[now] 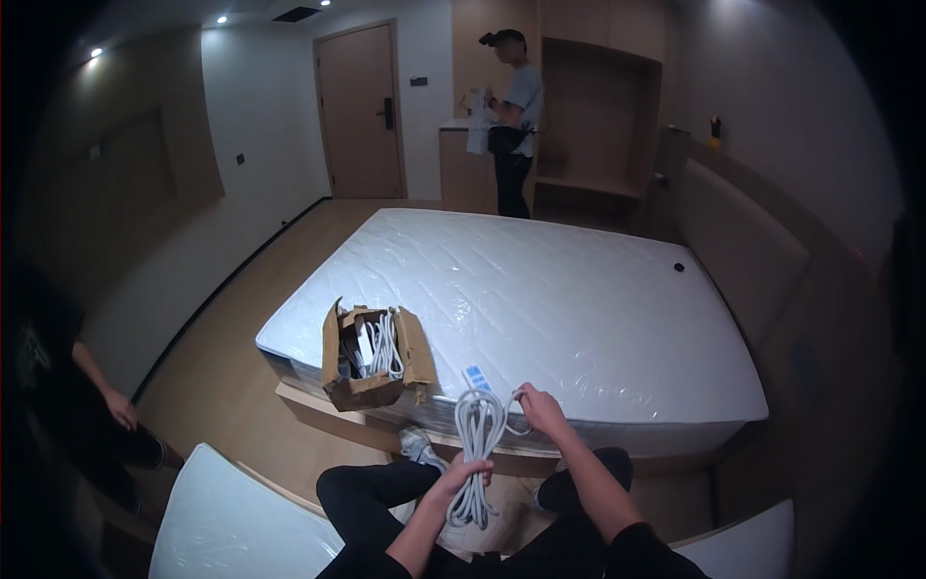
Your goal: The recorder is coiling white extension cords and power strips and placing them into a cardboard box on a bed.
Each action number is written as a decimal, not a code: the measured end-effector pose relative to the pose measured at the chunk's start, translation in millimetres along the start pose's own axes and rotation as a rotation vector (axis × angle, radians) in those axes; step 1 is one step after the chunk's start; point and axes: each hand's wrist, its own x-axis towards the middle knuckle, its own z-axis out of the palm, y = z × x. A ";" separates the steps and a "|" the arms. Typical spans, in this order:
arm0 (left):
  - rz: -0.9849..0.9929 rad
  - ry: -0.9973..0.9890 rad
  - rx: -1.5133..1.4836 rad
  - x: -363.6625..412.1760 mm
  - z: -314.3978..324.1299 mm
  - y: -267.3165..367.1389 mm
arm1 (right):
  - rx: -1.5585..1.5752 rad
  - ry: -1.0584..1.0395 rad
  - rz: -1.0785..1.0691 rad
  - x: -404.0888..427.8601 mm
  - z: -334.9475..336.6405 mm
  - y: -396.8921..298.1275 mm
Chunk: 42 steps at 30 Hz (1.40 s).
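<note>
A looped bundle of light grey cable [479, 427] hangs in front of me, with my left hand [466, 478] wrapped around its lower middle. Slightly higher and to the right, my right hand [539, 407] pinches a loose length of the same cable, which curves down from the fingers and back to the bundle. Just past the top of the loops, a white power strip [476, 378] with blue markings lies on the mattress. Whether the cable joins it is hidden.
An open cardboard box [419, 354] of white cables sits at the left corner of the plastic-wrapped mattress [550, 311]. A small black object [678, 268] lies at the far right. One person [522, 94] stands by the cabinet, another [51, 376] at left. A second mattress [224, 521] is beneath me.
</note>
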 end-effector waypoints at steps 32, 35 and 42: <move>0.725 0.089 0.691 20.6 106.1 115.3 | 0.816 0.125 -0.230 -62.0 -105.2 -168.5; 0.597 0.232 1.036 17.8 113.0 109.2 | 0.806 0.203 0.017 -55.9 -94.4 -167.3; 0.501 0.333 1.320 15.6 101.2 96.8 | 1.000 0.218 0.108 -34.6 -51.3 -136.4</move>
